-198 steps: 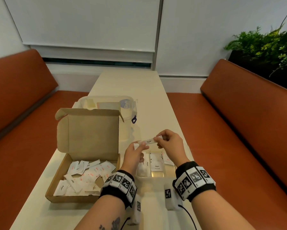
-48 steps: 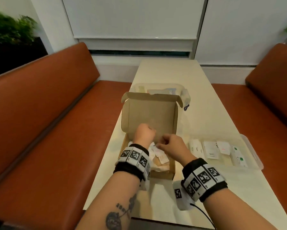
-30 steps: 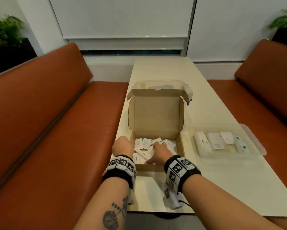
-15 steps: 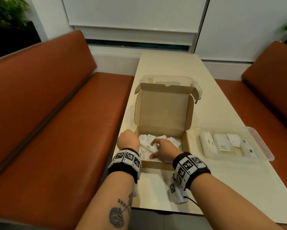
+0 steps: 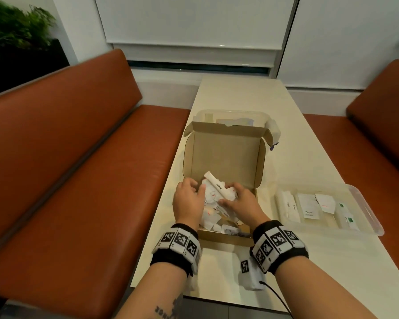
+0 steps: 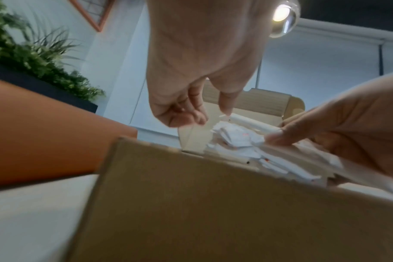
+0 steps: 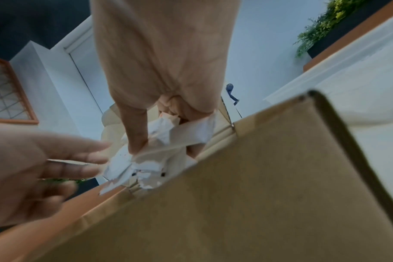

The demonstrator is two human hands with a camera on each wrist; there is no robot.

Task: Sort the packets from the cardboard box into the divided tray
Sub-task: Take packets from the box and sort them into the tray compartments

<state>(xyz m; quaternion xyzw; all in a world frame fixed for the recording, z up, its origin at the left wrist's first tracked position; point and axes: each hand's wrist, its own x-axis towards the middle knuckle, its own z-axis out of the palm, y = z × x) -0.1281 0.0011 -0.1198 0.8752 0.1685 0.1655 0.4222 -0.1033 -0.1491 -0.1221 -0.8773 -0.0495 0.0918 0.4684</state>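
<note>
The open cardboard box (image 5: 221, 157) stands at the table's left edge with its lid upright and a heap of white packets (image 5: 211, 216) inside. Over the heap, my right hand (image 5: 230, 192) grips a small bunch of packets; a long stick marked Sugar (image 5: 217, 186) juts up-left from it. The right wrist view shows my right hand (image 7: 159, 127) with thumb and curled fingers round that bunch. My left hand (image 5: 197, 188) hovers beside it, fingers relaxed and holding nothing, as in the left wrist view (image 6: 204, 113). The clear divided tray (image 5: 366, 217) lies right of the box with sorted packets in its compartments.
A clear plastic container (image 5: 235, 115) stands right behind the box lid. Orange benches (image 5: 78, 169) flank the table on both sides. The table's near edge (image 5: 217, 300) runs just below my wrists. Bare tabletop (image 5: 297, 146) stretches beyond the tray.
My right hand has closed on packets in the box and raised the sugar stick. My left hand has moved from the box's left wall inward toward the bunch.
</note>
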